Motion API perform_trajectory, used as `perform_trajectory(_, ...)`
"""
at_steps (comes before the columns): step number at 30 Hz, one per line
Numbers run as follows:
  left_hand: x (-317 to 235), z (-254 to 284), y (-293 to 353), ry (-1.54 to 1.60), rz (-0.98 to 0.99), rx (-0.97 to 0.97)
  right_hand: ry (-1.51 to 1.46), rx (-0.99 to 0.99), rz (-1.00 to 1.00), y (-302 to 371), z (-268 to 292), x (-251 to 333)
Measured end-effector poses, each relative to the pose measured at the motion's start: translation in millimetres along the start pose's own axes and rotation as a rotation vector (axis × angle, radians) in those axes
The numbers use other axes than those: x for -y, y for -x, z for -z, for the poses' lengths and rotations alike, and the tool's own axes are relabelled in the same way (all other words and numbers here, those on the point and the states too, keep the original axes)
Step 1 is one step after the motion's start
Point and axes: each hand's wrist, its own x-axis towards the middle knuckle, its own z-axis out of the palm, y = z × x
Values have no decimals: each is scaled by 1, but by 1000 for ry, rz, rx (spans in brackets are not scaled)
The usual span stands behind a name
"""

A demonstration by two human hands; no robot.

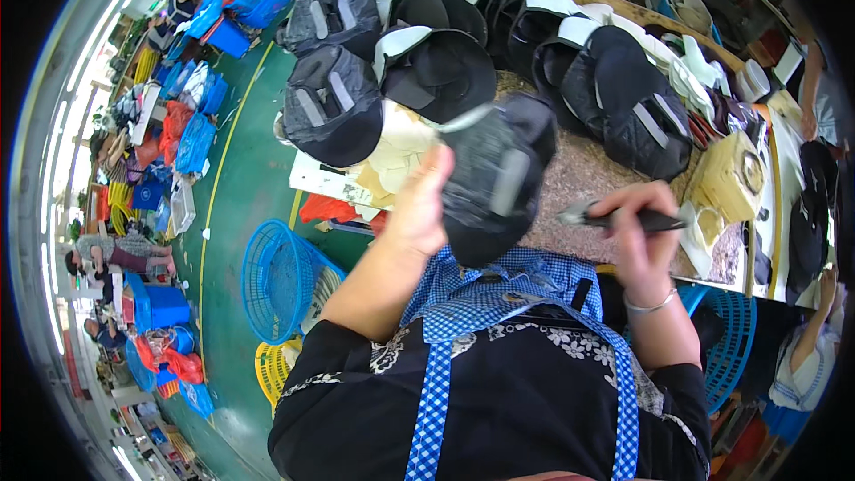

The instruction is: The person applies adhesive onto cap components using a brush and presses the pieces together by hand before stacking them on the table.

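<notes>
My left hand [424, 200] grips the left edge of a black shoe upper [481, 174], thumb on top. The upper has a grey strip along its opening and a rounded dark toe end pointing toward me. It hangs above the table's near edge, slightly blurred. To its right, my right hand [641, 223] is closed around a small black-handled tool [661, 220] with a grey metal end pointing left. The tool's exact kind is blurred. Hand and tool are apart from the upper, above the speckled tabletop [570, 169].
Black uppers [334, 107] with grey strips or white stiffener pieces [577, 30] lie around the far side. Cream sheets [401, 142] are at left, a yellowish block-shaped container [732, 178] at right. Blue baskets [278, 281] flank me on the floor. People work farther off.
</notes>
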Motion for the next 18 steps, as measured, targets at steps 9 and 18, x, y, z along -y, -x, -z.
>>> perform_trajectory(9, -94, 103, -14, -1864, -1126, -1139, -55, -182, -273, 8, 26, -24)
perform_trajectory(18, -118, 54, -166, -2614, -548, -449, -16, -214, -304, 11, 15, -7)
